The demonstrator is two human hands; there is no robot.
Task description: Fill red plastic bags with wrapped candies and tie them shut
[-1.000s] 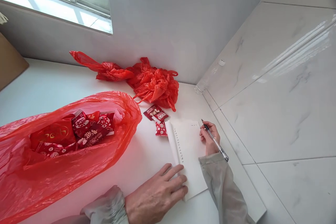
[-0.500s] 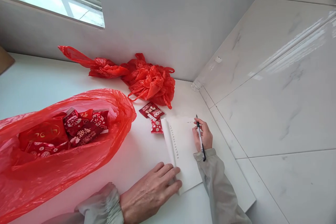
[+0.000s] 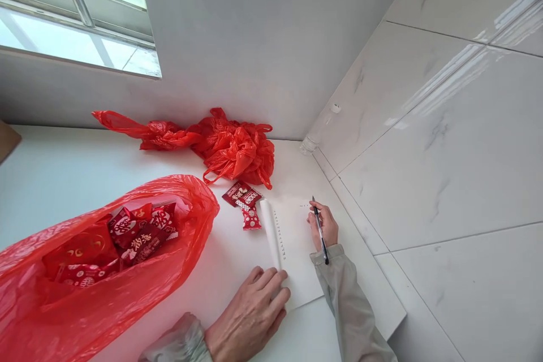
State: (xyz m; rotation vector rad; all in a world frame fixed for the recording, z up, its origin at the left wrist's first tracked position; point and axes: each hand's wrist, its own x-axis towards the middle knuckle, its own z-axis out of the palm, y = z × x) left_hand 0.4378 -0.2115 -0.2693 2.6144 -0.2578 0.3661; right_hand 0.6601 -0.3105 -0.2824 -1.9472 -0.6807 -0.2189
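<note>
Pen in right hand at the notebook's upper right, left hand at its lower left edge
We find the right hand (image 3: 328,227) pinching a black-tipped clear ballpoint pen (image 3: 321,237) between thumb and fingers, its point by a short row of marks near the top of the notebook (image 3: 299,266); we cannot tell whether it touches the paper. We note the notebook flat on the white tabletop (image 3: 216,263), a written column down its left side beside a rolled-back leaf. We record the left hand (image 3: 248,314) resting there, fingers bent and slightly spread. Left of the notebook we list red-wrapped sweets (image 3: 251,218), a crumpled red plastic bag (image 3: 240,150) behind them, and an open red plastic bag (image 3: 139,288) holding more red packets (image 3: 142,242)
</note>
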